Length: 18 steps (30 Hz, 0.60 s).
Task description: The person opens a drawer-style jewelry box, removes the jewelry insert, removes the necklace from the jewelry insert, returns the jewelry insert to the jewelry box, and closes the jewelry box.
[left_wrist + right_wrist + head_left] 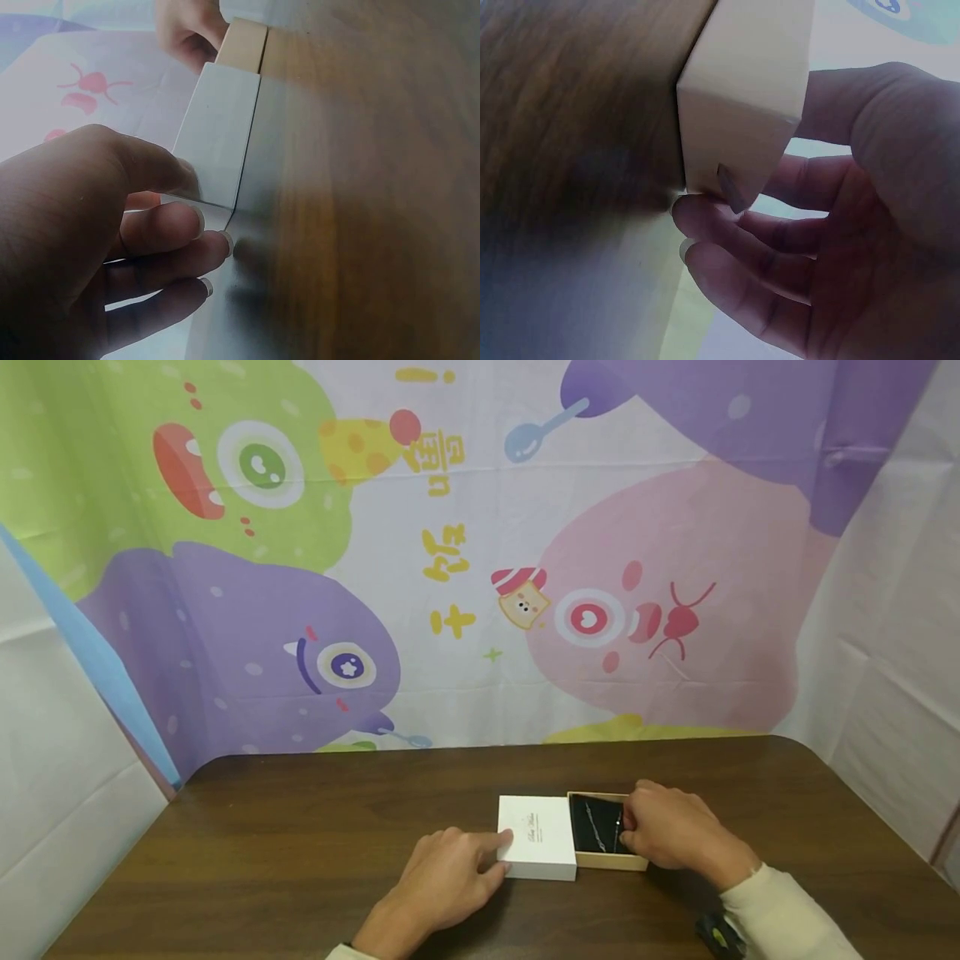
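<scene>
A white box sleeve [536, 835] with small printed lettering lies on the table, and a tan drawer [611, 861] sticks out of its right side. Thin silver chain strands [595, 827] rest on the drawer's black lining [577, 814]. With thumb and fingers, my left hand [442, 881] holds the sleeve at its left end. My right hand [678, 827] grips the drawer's right end, covering part of the lining. In the right wrist view, a small dark tab [732, 189] shows on the drawer's end face, right by the fingers.
The brown wooden table [300, 827] reaches back to a hanging cloth [465, 693] printed with cartoon monsters. Plain white cloth [900, 635] hangs at the right side. A black device [720, 935] sits by the right sleeve [783, 914].
</scene>
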{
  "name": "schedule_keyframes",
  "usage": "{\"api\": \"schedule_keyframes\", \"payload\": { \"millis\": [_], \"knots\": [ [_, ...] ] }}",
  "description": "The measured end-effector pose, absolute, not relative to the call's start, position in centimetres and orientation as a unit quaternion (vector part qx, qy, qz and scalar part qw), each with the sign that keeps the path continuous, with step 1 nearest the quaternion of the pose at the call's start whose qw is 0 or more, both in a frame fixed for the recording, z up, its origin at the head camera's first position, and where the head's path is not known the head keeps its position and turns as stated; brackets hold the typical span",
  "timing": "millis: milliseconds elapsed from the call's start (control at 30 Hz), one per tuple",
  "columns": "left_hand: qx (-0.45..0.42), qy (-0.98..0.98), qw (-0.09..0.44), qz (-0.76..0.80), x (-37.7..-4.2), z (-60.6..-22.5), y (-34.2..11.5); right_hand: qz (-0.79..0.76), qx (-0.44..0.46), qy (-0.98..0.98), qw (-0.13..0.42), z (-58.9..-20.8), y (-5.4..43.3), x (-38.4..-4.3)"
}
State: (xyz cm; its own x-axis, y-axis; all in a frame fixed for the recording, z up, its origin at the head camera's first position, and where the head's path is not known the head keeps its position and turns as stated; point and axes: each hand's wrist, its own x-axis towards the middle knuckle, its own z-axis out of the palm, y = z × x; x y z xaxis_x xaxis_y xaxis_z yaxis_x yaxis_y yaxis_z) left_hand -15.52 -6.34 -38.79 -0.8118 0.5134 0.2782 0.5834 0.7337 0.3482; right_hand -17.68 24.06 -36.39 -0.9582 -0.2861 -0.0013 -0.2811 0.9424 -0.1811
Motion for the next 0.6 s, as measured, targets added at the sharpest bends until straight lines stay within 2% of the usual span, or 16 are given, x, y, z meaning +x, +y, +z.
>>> {"api": "schedule_keyframes", "payload": {
  "millis": [600],
  "knots": [
    [-0.295, -0.928, 0.078, -0.214, -15.53, -38.82, -6.39, -0.111, -0.145, 0.983, 0.006, -36.74, 24.08, -17.7]
  ]
}}
